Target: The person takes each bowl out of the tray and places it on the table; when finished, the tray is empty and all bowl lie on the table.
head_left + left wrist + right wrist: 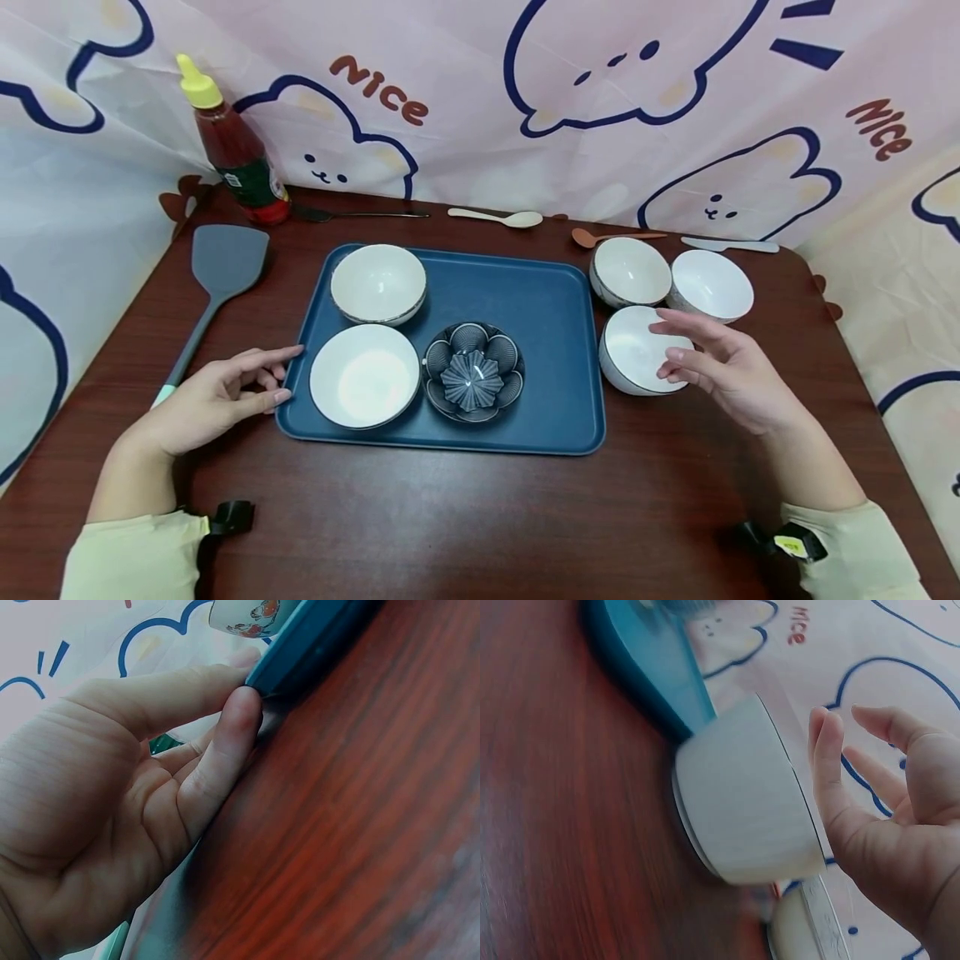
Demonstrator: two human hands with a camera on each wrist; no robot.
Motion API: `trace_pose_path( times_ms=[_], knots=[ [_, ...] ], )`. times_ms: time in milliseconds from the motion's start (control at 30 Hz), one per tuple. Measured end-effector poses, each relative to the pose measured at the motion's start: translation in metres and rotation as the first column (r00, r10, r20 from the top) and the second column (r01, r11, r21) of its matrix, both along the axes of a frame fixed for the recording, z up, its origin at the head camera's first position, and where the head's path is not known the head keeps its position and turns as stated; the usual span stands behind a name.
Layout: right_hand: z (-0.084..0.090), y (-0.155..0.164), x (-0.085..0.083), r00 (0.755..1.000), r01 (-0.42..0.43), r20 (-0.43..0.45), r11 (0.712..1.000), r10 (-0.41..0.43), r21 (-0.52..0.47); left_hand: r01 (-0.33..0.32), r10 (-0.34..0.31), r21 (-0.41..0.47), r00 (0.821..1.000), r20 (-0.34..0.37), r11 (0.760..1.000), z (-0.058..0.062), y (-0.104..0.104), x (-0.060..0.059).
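Observation:
A blue tray (pixel 558 325) lies mid-table and holds two white bowls (pixel 378 282) (pixel 364 375) and a dark patterned flower-shaped dish (pixel 472 371). My left hand (pixel 225 398) rests on the table at the tray's left edge (pixel 315 645), fingertips (pixel 241 712) touching it, holding nothing. My right hand (pixel 723 367) hovers with relaxed fingers just over the rim of a white bowl (pixel 633 350) (pixel 742 802) standing right of the tray; it grips nothing.
Two more white bowls (pixel 630 271) (pixel 711 285) stand behind the right hand. A grey spatula (pixel 221 267) lies left of the tray, a red sauce bottle (pixel 236 150) at the back left. Spoons (pixel 498 218) (pixel 611 237) lie along the back edge. Cloth walls surround the table.

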State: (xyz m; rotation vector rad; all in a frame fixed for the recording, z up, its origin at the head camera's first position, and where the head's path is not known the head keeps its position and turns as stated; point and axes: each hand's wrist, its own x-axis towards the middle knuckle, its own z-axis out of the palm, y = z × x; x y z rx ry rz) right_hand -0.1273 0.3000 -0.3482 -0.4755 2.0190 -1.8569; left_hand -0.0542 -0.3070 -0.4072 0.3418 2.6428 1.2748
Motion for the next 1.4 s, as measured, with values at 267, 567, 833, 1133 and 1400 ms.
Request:
trace_pose_path(
  times_ms=[267,567,833,1133,1400],
  knots=[
    [0.002,-0.037,0.007,0.997,-0.041,0.060,0.999,0.040,0.017,-0.003,0.003,-0.005,1.000,-0.002,1.000,0.001,0.000,0.000],
    [0.009,-0.083,0.015,0.990,-0.071,0.127,0.993,0.059,0.093,0.002,-0.002,0.011,1.000,-0.003,1.000,0.001,0.001,0.000],
    [0.001,-0.116,0.017,0.972,-0.127,0.207,0.989,0.108,0.081,-0.002,0.002,-0.003,1.000,-0.009,1.000,0.000,0.000,0.000],
    [-0.016,-0.144,0.019,0.954,-0.146,0.273,0.988,0.125,0.056,0.003,-0.003,-0.001,1.000,-0.014,1.000,0.000,0.001,0.000],
    [-0.026,-0.155,0.012,0.940,-0.165,0.307,0.986,0.147,0.034,0.003,-0.003,-0.003,1.000,-0.012,1.000,0.000,0.001,0.000]
  ],
)
